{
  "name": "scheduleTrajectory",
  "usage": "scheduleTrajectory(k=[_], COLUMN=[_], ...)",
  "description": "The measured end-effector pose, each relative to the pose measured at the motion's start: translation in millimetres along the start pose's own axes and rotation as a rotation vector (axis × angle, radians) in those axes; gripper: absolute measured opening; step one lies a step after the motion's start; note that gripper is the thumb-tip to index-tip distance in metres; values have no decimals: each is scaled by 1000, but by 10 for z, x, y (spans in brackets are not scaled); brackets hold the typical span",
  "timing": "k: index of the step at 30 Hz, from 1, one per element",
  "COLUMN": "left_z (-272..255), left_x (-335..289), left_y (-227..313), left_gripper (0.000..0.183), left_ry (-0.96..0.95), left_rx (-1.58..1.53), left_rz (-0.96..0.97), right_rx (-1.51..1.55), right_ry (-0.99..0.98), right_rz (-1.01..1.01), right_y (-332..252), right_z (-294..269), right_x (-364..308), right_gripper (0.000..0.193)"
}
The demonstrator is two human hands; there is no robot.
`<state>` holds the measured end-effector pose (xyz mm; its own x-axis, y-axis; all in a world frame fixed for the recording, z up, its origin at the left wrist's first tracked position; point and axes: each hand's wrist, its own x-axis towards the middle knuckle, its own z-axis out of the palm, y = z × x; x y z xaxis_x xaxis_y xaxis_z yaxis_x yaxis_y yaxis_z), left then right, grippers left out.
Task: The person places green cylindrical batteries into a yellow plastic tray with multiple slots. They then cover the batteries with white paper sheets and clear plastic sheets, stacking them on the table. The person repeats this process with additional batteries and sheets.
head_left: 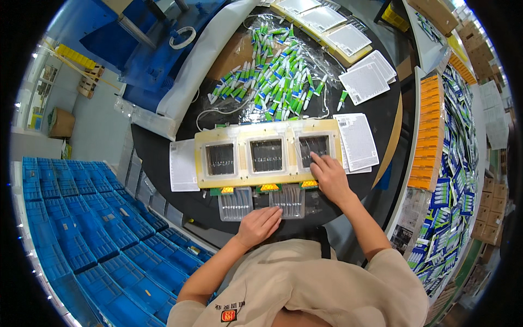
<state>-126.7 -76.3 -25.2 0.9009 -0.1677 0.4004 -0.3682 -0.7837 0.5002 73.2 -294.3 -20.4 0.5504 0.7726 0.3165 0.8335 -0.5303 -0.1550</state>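
A long yellow fixture with three clear-rimmed square windows lies across the black round table. Each window shows shiny, see-through plastic over a dark ground. My right hand reaches over the right window, its fingers extended and their tips at the window's lower part. Below the fixture are two clear ribbed plastic blister trays, a left tray and a right tray. The fingers of my left hand lie stretched out at the right tray's lower left corner.
Many green, blue and white tubes lie heaped beyond the fixture. White printed cards flank it. Another yellow fixture stands at the far right edge. Blue crates fill the left; packed blister cards and orange boxes line the right.
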Motion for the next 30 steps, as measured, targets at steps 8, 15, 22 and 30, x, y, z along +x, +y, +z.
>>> scheduleTrajectory(k=[8,15,22,30], left_z=[174,-389,-611,-506], left_x=[213,888,1658,1580], left_y=[-200,-1124,-2745,-2994], left_gripper=[55,14,22,18], left_ry=[-585,48,173,172], left_rx=[41,-171,246,438], left_rz=[114,75,-475,-439], right_rx=[163,582,69,11], right_ry=[-141,-158,-190,-159], right_rz=[175,473,489,541], right_y=[-7,29,-151,-214], right_z=[-85,-122,91,136], right_x=[2,59,311,277], right_gripper=[26,31,78,64])
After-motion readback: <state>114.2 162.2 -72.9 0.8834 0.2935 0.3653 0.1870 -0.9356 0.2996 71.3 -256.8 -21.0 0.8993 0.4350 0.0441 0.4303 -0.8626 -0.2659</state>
